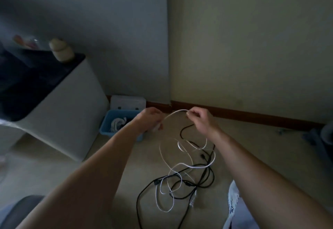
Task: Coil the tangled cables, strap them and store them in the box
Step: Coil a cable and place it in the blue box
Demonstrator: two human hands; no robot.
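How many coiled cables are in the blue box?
1: a white coil in the blue box; the forearm covers part of it, so others may be hidden.

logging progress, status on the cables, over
Left hand and right hand grip white cable, arc lifted between them. Its rest lies tangled with black cable on floor. Blue box left, one coil inside.

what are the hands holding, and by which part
The white cable, by a raised stretch: the right hand pinches one side, the left hand grips the other.
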